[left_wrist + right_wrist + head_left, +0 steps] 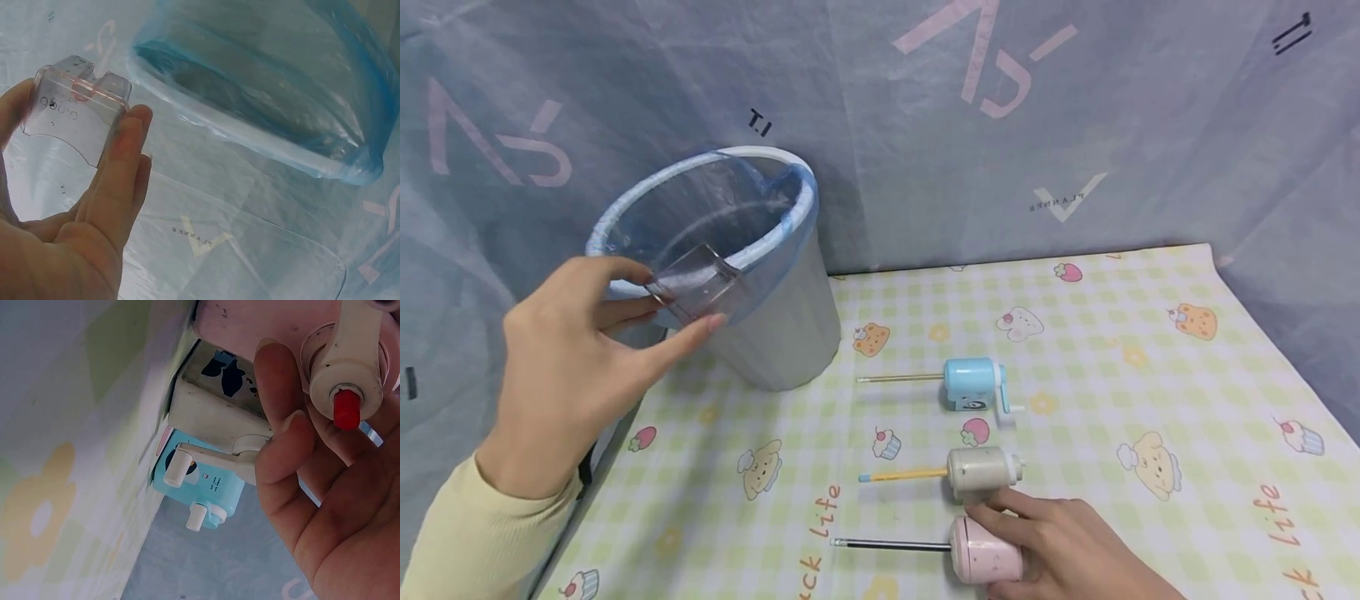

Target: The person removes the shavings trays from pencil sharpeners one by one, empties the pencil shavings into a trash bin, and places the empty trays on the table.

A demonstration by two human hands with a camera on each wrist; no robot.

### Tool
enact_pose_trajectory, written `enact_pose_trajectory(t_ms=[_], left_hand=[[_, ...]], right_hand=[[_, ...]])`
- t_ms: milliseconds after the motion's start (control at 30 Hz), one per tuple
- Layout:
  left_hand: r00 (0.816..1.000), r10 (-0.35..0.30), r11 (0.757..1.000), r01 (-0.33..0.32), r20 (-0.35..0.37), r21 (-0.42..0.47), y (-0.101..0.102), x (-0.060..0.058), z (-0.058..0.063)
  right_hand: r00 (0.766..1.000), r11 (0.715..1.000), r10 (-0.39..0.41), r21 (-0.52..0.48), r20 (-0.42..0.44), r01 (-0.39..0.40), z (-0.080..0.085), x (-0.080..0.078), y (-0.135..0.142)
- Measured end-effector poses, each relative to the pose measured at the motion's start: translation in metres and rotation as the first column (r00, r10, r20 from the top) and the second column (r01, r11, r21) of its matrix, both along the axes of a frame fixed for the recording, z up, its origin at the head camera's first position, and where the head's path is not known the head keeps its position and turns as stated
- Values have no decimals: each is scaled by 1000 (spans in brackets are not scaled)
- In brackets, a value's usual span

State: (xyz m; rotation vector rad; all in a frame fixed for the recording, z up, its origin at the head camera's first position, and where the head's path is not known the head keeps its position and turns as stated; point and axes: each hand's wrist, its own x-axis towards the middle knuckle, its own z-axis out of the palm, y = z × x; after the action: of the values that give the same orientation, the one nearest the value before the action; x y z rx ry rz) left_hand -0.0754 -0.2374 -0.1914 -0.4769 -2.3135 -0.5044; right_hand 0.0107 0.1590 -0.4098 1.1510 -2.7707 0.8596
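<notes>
My left hand [568, 358] is raised at the left and pinches a clear plastic shavings drawer [72, 115] between thumb and fingers. The drawer is tilted over the near rim of a trash bin [786, 342] lined with a thin blue bag [262, 81]. My right hand [1067, 546] grips a pink pencil sharpener [981, 552] on the cloth, fingers around its crank end. A black pencil [898, 546] sticks out leftward from it. In the right wrist view its pale crank [353, 356] with a red knob [347, 409] shows by the fingers.
Behind the pink sharpener stand a grey sharpener [981, 471] with a yellow pencil [910, 475] and a light blue sharpener [970, 382] with a gold pencil [901, 378]. A checked cloth [1097, 383] covers the table. A grey-blue curtain [925, 192] hangs behind.
</notes>
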Motion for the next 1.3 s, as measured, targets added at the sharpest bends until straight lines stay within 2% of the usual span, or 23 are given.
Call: enact_pose_trajectory(t_ms=[167,367,467,600,900,1033,1200,1300], left_hand=[[1000,-11,999,11,1,-30,5,7,-5],[996,-78,997,77,37,29,7,10,-12],[996,-85,996,85,39,9,7,11,-18],[993,-107,994,109,46,-28,6,11,-26],[977,-187,982,185,97,30,8,9,-46],[971,-195,981,191,140,39,8,8,-53],[966,-214,976,206,148,62,7,5,-62],[961,-212,977,205,178,56,6,4,-67]], right_hand=[[1000,1000,1,-9,-13,-1,-2,0,0],[1000,1000,6,-7,-15,-6,-2,0,1],[1000,1000,3,-7,-12,-3,-2,0,1],[1000,1000,5,-10,-17,-5,-2,-1,0],[1000,1000,3,-12,-2,-3,-3,-1,1],[1000,1000,1,-13,-15,-1,-4,0,1],[1000,1000,3,-15,-20,-4,-4,-1,2],[1000,1000,6,-13,-26,-7,-4,-1,1]])
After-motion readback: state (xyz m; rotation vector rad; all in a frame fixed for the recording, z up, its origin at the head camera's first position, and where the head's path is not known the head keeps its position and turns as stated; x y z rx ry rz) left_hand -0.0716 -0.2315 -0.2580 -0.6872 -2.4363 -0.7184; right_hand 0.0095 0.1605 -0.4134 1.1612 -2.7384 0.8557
